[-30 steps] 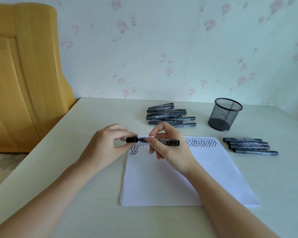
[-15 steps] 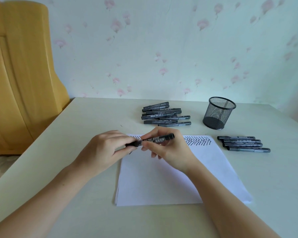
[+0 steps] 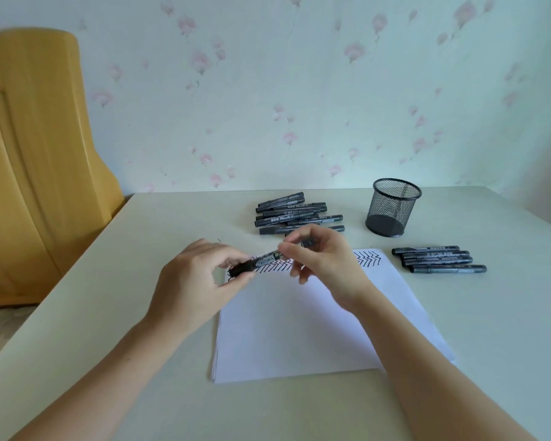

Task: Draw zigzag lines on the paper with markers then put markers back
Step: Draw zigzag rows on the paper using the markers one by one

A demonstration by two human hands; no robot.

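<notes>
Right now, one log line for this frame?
left hand: holds marker | right hand: on marker's far end | over paper | cup: empty

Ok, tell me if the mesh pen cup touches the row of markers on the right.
Apart. The head view shows bare table between the pen cup and the markers.

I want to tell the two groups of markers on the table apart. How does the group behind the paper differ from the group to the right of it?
The back pile is larger and loose, with markers overlapping at slightly different angles; the right row has only four, lying side by side, parallel. The back pile sits left of the mesh cup; the right row lies nearer than the cup, beside the paper. Both hold similar dark capped markers lying flat.
</notes>
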